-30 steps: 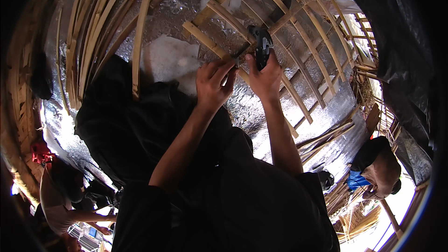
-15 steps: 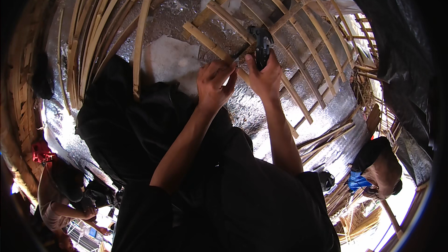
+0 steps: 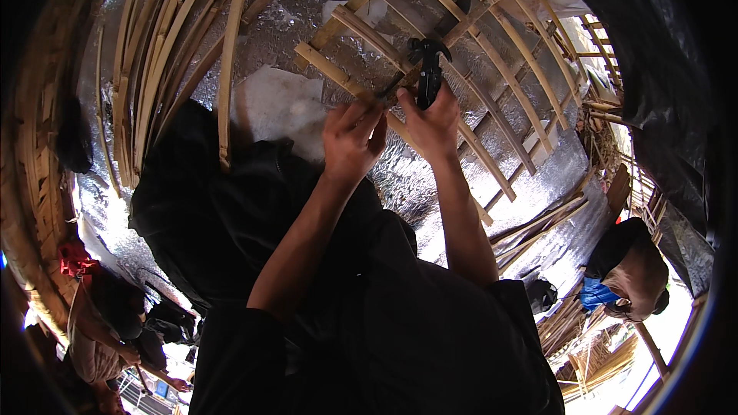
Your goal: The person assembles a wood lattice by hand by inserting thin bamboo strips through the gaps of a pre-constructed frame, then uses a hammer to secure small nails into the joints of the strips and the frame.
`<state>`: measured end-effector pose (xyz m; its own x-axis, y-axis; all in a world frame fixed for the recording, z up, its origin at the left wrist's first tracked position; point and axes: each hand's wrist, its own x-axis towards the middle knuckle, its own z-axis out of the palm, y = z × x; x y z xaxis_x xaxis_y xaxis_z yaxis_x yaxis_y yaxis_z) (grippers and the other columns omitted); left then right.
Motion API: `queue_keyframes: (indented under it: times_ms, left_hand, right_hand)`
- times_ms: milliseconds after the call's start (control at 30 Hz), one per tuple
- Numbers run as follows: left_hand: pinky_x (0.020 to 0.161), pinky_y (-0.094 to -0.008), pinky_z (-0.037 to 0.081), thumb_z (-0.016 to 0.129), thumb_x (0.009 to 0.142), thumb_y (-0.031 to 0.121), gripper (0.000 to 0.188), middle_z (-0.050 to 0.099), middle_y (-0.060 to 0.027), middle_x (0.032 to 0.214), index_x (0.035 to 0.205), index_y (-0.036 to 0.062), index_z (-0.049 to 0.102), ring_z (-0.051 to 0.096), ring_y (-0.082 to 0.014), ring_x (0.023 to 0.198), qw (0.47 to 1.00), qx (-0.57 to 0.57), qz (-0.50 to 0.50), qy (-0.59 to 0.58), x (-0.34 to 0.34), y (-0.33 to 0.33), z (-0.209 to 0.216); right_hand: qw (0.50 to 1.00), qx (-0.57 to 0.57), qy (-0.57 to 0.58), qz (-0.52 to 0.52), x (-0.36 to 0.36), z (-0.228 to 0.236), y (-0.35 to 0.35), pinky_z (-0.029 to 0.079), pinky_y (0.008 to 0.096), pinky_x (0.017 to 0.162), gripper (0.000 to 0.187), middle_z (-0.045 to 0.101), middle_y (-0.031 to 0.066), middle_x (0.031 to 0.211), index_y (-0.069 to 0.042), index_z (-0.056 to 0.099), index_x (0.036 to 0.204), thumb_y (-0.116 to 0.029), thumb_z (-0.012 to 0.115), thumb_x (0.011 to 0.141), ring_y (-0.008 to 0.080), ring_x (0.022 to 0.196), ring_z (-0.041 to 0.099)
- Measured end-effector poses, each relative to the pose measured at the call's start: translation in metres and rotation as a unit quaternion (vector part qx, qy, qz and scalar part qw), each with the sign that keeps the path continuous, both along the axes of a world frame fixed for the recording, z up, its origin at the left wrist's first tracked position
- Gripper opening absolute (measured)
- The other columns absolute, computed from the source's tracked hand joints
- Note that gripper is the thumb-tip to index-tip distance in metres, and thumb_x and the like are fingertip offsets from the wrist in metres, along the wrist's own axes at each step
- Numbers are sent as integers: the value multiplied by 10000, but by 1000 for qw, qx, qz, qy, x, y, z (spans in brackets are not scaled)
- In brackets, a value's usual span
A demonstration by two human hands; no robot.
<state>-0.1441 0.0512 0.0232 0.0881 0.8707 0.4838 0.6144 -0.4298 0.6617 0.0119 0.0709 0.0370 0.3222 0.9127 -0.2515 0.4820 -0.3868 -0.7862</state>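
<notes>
My right hand [image 3: 437,129] is closed round the handle of a small black hammer [image 3: 430,77], its head pointing away from me and its curved claw to the right. Beside it, my left hand [image 3: 350,141] pinches with thumb and fingers over a bamboo slat [image 3: 330,68]. What the fingertips hold there is too small to make out. This slat is part of a lattice of crossed bamboo slats [image 3: 488,96] lying in front of me. Its crossing nearest my hands is partly hidden by fingers and hammer.
Loose bamboo strips [image 3: 159,58] lie at the left, one long strip [image 3: 228,69] reaching my dark-clothed leg. Shiny silver sheeting [image 3: 407,184] covers the ground. One person [image 3: 100,323] is at lower left, another [image 3: 634,273] at lower right. Dark sheeting [image 3: 653,54] hangs at right.
The hammer has turned a little in my right hand, its head now showing more side-on. My left hand keeps its pinch at the slat. The view has shifted slightly.
</notes>
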Motion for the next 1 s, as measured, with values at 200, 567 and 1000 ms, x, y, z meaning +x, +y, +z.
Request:
queue_keyframes:
  times_ms: [200,567,1000]
  left_hand:
    - [672,-371,520,825,724,-1,267,659,-36,895,972,63,747,636,-239,744,1000,10,-20,21,-3,1,-1]
    - [687,-367,582,877,755,58,271,725,-117,966,998,44,758,716,-274,796,998,-34,-32,-39,-13,-4,-5]
    - [651,-326,610,868,783,31,308,711,-124,998,1066,29,747,742,-242,824,987,-93,30,-125,-1,-14,-15]
  right_hand:
    - [1000,10,12,0,-2,4,2,542,374,676,284,691,83,814,-8,645,1001,-193,802,853,176,734,682]
    - [1000,-29,9,4,-5,23,6,580,419,805,291,750,150,920,10,637,1057,-147,764,847,284,853,752]
    - [995,-39,-63,60,2,27,5,580,451,776,331,742,154,877,-1,640,1037,-227,792,849,347,889,764]
